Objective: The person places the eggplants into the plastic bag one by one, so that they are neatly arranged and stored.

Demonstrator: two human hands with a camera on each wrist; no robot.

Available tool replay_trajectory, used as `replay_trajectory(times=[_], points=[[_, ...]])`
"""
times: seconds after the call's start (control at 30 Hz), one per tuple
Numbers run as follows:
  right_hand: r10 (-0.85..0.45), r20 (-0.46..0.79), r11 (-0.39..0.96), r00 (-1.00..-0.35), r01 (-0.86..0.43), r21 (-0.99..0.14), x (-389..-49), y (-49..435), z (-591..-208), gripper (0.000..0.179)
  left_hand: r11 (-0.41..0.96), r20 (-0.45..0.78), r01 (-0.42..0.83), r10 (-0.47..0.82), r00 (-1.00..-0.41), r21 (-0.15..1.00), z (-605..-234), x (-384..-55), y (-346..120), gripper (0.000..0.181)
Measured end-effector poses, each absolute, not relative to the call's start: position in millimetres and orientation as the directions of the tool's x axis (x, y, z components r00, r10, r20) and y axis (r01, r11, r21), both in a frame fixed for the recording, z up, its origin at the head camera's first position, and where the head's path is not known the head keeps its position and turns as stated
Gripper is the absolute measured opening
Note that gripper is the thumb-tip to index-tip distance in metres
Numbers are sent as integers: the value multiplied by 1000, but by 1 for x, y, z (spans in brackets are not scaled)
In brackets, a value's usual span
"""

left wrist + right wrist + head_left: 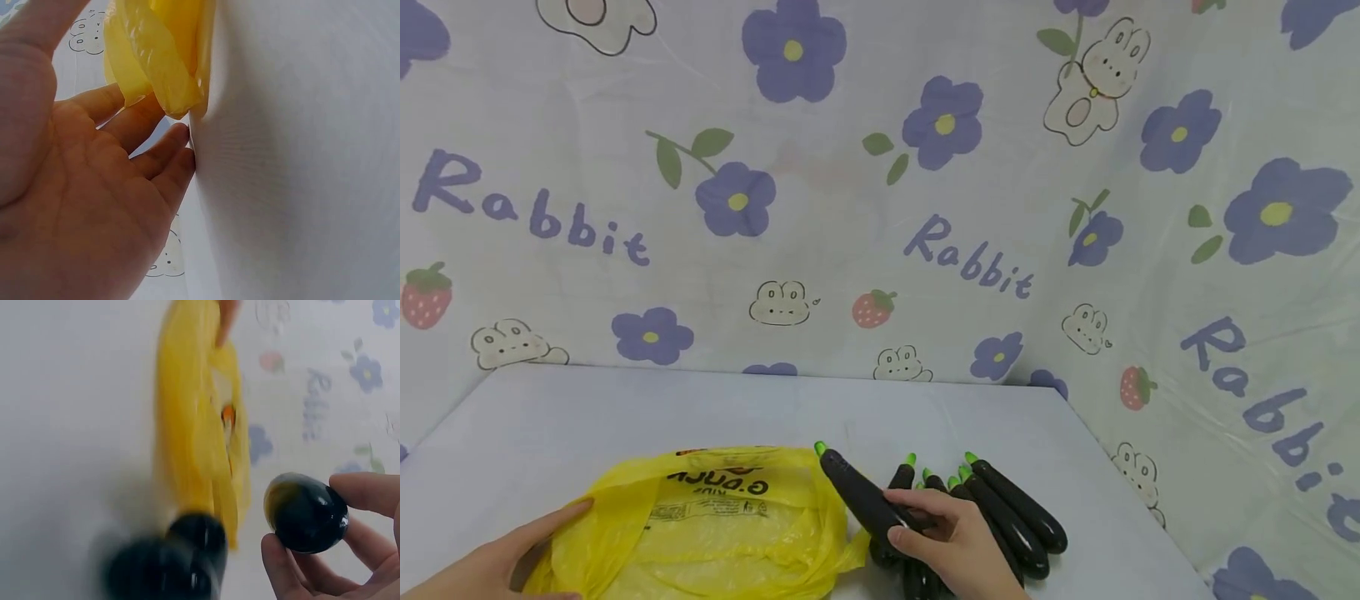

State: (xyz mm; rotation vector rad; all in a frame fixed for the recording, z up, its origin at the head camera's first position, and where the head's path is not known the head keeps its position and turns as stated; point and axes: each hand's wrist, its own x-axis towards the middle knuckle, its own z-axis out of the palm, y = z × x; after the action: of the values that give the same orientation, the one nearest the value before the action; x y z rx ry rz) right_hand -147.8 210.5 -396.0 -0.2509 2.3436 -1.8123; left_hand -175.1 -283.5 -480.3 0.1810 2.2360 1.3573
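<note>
Yellow bag [760, 533]: lay btwn hands.
L hand [505, 554]: near-straight fingers touched bag; palm showed L-wrist cam only.
R hand [955, 537]: pinched 1 eggplant [853, 492]; showed end-on R-wrist cam only.

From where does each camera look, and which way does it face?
Head: worn on the head, facing forward and down at the yellow bag and dark eggplants; left hand and right hand show.
Left wrist: worn there, facing past the left hand, which shows, toward bag and white tabletop.
Right wrist: worn there, facing the held eggplant, bag beyond; right hand and another finger show.
Head and right wrist share bag, eggplants and right hand.
</note>
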Motion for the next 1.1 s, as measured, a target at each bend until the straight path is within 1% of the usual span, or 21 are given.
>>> replay_trajectory(times=[0.13, 0.27, 0.4, 0.5, 0.7, 0.83, 0.93, 1.0, 1.1], points=[[-291, -57, 189, -955, 1, -982, -148, 185, -397, 39, 507, -348, -129, 365, -863, 852, -478, -177, -283, 96], [-344, -82, 167, -935, 25, -986, -151, 157, -403, 34, 508, -329, -101, 382, -864, 856, -477, -177, -283, 96], [-373, -143, 138, -917, 98, -986, -152, 124, -412, 31, 515, -313, -77, 389, -866, 854, -479, -179, -285, 95], [-336, -198, 139, -921, 159, -977, -152, 98, -417, 30, 541, -317, -71, 377, -870, 838, -479, -179, -285, 95], [-162, -312, 171, -936, 285, -943, -156, 47, -421, 24, 514, -301, -47, 423, -855, 856, -478, -179, -285, 91], [-99, -321, 151, -942, 305, -940, -162, 19, -426, 20, 495, -278, -22, 449, -849, 868, -478, -180, -288, 90], [-83, -297, 114, -951, 287, -951, -164, 1, -430, 17, 462, -281, -39, 469, -837, 886, -479, -181, -290, 89], [-66, -302, 96, -951, 295, -951, -164, -11, -433, 16, 465, -291, -45, 474, -831, 884, -480, -181, -290, 89], [-55, -297, 87, -953, 291, -953, -162, -25, -438, 14, 470, -280, -20, 492, -824, 883, -482, -182, -292, 90]])
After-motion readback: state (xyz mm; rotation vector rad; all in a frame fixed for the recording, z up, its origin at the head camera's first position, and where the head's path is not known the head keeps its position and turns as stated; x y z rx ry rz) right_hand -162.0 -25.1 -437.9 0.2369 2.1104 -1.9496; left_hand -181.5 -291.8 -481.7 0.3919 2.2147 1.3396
